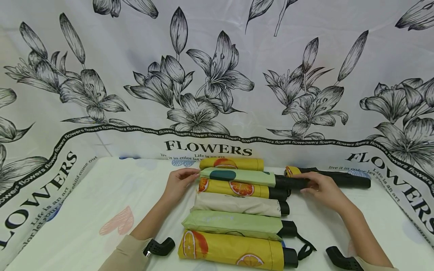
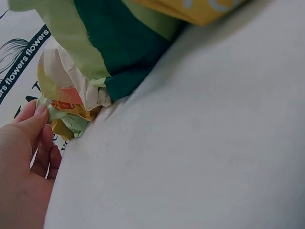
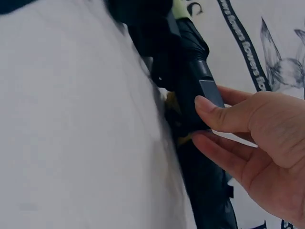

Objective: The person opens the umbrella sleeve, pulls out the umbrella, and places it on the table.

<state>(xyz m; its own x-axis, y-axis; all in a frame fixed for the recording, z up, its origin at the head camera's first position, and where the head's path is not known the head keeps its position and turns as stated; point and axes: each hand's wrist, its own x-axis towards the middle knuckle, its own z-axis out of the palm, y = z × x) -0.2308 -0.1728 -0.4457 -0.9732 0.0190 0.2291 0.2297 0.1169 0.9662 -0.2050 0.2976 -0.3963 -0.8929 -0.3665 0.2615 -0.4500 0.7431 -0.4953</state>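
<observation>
My left hand (image 1: 178,184) pinches the fabric end of a folded light green umbrella (image 1: 252,178) with a dark green patch. At its other end, my right hand (image 1: 322,190) grips the black handle (image 3: 193,95) between thumb and fingers. This umbrella lies over a row of folded umbrellas, between a yellow fruit-print umbrella (image 1: 249,164) behind and another yellow one (image 1: 259,190) in front. Nearer to me come a cream umbrella (image 1: 234,205), a pale green umbrella (image 1: 234,225) and a large yellow umbrella (image 1: 227,246) with orange slices.
Beyond my right hand lies a black folded umbrella (image 1: 349,179) with a yellow end, pointing away from the row. A white cloth (image 1: 81,210) with pastel hearts covers the table. Behind it hangs a flower-print curtain (image 1: 217,113). A black strap loop (image 1: 306,248) lies beside the pale green umbrella's handle.
</observation>
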